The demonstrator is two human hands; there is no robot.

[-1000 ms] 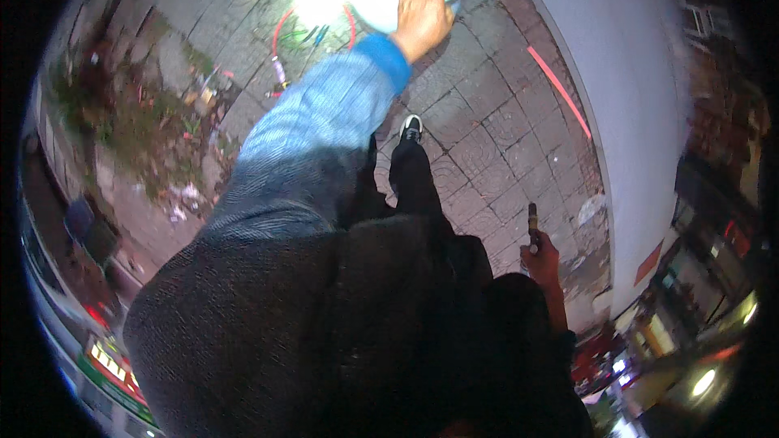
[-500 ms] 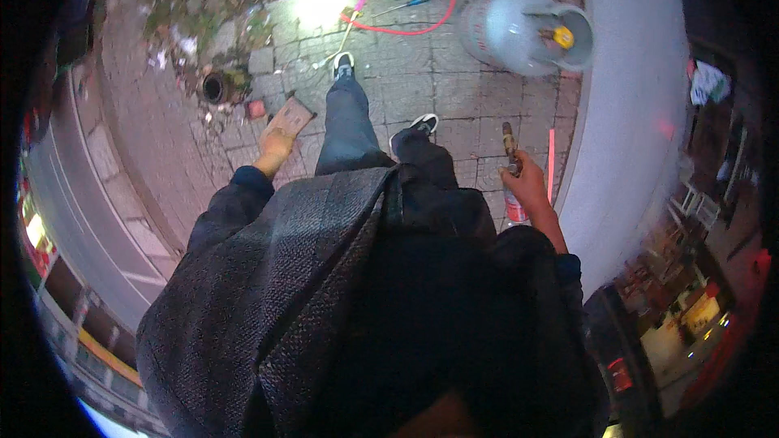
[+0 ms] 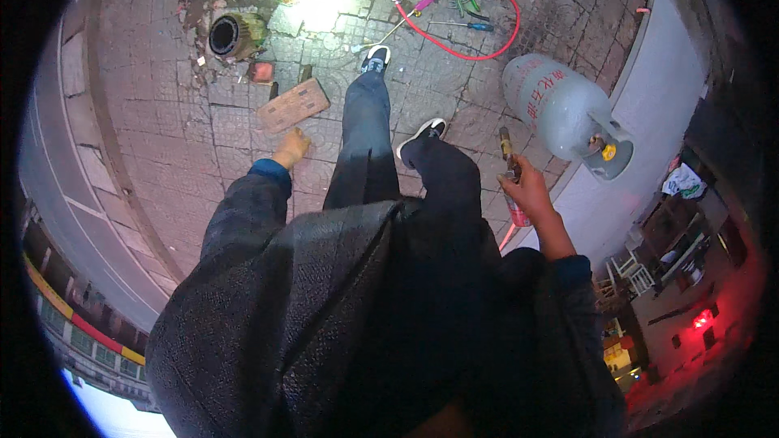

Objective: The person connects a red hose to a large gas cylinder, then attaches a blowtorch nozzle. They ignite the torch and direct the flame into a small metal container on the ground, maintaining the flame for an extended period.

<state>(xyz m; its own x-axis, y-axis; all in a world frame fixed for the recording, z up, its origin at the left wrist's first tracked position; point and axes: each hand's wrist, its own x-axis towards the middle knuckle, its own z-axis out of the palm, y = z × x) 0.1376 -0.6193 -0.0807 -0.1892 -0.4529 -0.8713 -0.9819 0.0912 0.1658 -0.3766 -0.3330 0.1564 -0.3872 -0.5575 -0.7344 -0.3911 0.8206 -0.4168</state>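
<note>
From my end of the feed I count one gas cylinder (image 3: 556,105), grey with red lettering, at the right on the paving (image 3: 466,97), and I take every place from it. Its single yellow valve knob (image 3: 608,152) sits within one collar (image 3: 623,164) at the cylinder's top end. Of two bare hands, the right hand (image 3: 529,186) is on the cylinder's near left side, fingers wrapped round one torch (image 3: 506,146), a brass-coloured burner head above a red can, tip pointing ahead. The left hand (image 3: 294,148) is well to the cylinder's left, just beside the near edge of one small wooden stool (image 3: 296,105), of which I make out two legs; its fingers look bent, but I cannot tell whether they are clenched or loose. Ahead and left of the cylinder, one red hose (image 3: 518,20) lies in a single loop with one magenta handle (image 3: 426,2) and its long thin tube. Inside that loop I count at least two tools: one green pair of pliers (image 3: 469,2) and one blue-handled screwdriver (image 3: 480,27). Two shoes (image 3: 376,57) show left of the cylinder. Farther left of it I have one hollow round pipe piece (image 3: 253,32) and one red block (image 3: 262,72).
</note>
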